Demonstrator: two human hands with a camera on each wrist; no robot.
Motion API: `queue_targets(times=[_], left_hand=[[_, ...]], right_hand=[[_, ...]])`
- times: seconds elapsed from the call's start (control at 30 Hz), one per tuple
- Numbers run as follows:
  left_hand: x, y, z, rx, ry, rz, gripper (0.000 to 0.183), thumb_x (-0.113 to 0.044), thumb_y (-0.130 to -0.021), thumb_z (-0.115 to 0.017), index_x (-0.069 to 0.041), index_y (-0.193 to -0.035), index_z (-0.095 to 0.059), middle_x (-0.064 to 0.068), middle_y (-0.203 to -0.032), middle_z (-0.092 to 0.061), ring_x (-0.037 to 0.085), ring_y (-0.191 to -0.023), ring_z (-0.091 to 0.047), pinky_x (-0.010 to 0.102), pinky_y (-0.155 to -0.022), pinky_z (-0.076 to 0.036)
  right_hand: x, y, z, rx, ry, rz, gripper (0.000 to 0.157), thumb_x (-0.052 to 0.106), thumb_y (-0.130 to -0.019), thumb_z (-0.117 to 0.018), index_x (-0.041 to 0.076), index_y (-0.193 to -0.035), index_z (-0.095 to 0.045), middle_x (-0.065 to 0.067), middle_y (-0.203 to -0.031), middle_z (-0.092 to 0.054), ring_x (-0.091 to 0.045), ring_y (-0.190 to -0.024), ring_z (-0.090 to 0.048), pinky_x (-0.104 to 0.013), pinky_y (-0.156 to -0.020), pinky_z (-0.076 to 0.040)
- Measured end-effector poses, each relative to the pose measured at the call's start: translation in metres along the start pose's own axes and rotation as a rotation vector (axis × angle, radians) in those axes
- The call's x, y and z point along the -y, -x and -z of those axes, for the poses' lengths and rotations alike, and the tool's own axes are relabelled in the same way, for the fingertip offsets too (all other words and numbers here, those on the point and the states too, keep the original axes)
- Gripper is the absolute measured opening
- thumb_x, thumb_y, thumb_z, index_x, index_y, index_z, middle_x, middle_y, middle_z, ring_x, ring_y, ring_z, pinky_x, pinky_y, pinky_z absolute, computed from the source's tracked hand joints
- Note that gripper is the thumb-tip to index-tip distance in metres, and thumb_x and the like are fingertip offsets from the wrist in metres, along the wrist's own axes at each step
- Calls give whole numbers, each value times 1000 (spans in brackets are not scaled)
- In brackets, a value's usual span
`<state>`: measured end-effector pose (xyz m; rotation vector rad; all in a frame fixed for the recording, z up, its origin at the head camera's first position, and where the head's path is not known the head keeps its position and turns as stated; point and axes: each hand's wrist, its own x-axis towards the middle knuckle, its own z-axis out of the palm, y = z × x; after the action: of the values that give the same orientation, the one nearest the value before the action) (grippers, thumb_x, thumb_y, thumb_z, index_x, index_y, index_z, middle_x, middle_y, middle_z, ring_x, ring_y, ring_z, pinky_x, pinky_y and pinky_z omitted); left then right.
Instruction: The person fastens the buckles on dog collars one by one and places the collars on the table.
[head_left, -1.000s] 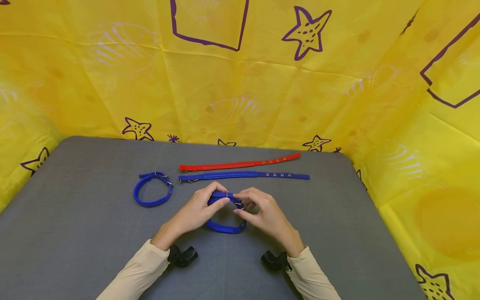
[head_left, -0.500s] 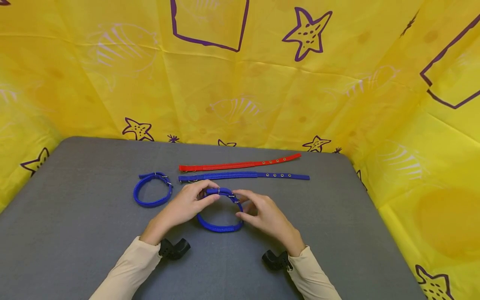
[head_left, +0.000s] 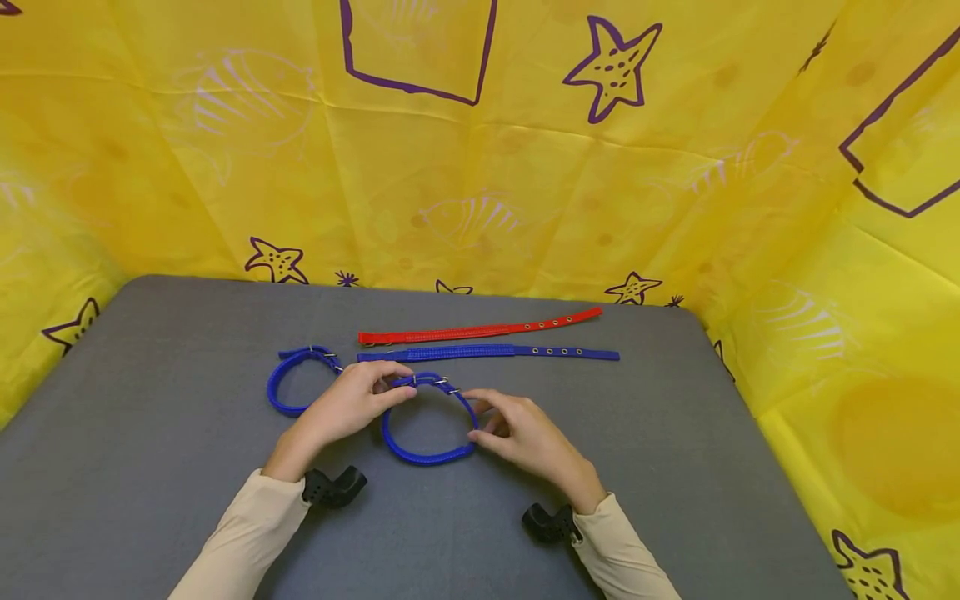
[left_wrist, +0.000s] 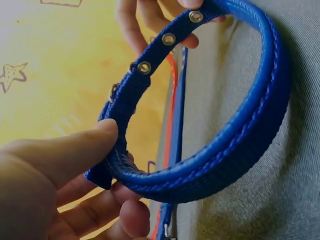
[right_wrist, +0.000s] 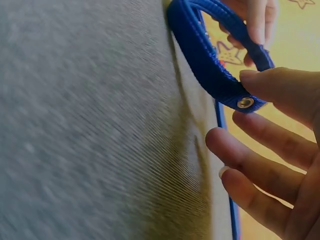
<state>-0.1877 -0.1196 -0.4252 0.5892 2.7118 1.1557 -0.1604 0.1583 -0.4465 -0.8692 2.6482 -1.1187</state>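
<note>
A blue collar (head_left: 423,459), buckled into a loop, stands between both hands in the head view. My left hand (head_left: 347,406) pinches its far left part between thumb and fingers, by the strap's loose end. In the left wrist view the collar (left_wrist: 202,181) shows a padded band, metal-rimmed holes and a buckle. My right hand (head_left: 528,433) holds the loop's right side; in the right wrist view the thumb and a finger lie on either side of the collar (right_wrist: 200,60) near an eyelet, with the other fingers spread below.
Another buckled blue collar (head_left: 279,400) lies to the left, partly behind my left hand. Farther back, a red collar (head_left: 457,332) and a blue collar (head_left: 480,352) lie straight, side by side, on the grey table (head_left: 675,467). A yellow printed cloth (head_left: 480,167) hangs behind.
My left hand has moved left with the buckled end, and the collar's loop has opened wider and rounder. My right hand stays nearly in place, its fingers now farther along the strap from the buckle.
</note>
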Motion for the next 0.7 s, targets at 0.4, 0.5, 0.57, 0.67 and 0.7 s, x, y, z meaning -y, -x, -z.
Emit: queue_targets(times=[0.4, 0.5, 0.57, 0.67, 0.7], left_hand=[[15, -1, 5, -3, 28, 113, 25, -20, -94, -68, -3, -113, -70, 8, -77, -68, 15, -48, -55, 28, -51, -46], [18, 0, 6, -9, 15, 134, 23, -19, -94, -68, -4, -111, -69, 9, -79, -71, 16, -46, -56, 31, -50, -48], [19, 0, 6, -16, 2, 142, 22, -19, -94, -69, -4, -111, -69, 9, -82, -73, 15, -46, -57, 31, -49, -49], [20, 1, 7, -22, -12, 150, 22, -18, -94, -69, -4, -111, -68, 10, -86, -73, 15, -47, -57, 31, -49, -50], [21, 1, 7, -23, -15, 153, 23, -18, -94, -69, -4, -112, -68, 10, -87, -73, 15, -47, -57, 31, -49, -50]], right_hand=[[0, -2, -12, 12, 8, -9, 43, 19, -93, -71, 9, -133, -59, -1, -106, -70, -5, -81, -66, -21, -72, -54], [2, -3, -14, 36, -2, 8, 45, 19, -93, -71, 7, -135, -59, -2, -112, -69, -8, -85, -66, -22, -74, -54], [2, -3, -16, 52, -4, 22, 46, 19, -93, -71, 6, -135, -58, -3, -116, -69, -11, -89, -66, -22, -77, -53], [2, -2, -18, 65, 5, 29, 48, 22, -94, -70, 6, -137, -57, -4, -120, -68, -14, -94, -64, -22, -79, -52], [3, -2, -19, 68, 7, 26, 48, 23, -94, -70, 7, -138, -57, -4, -121, -67, -15, -96, -64, -23, -80, -51]])
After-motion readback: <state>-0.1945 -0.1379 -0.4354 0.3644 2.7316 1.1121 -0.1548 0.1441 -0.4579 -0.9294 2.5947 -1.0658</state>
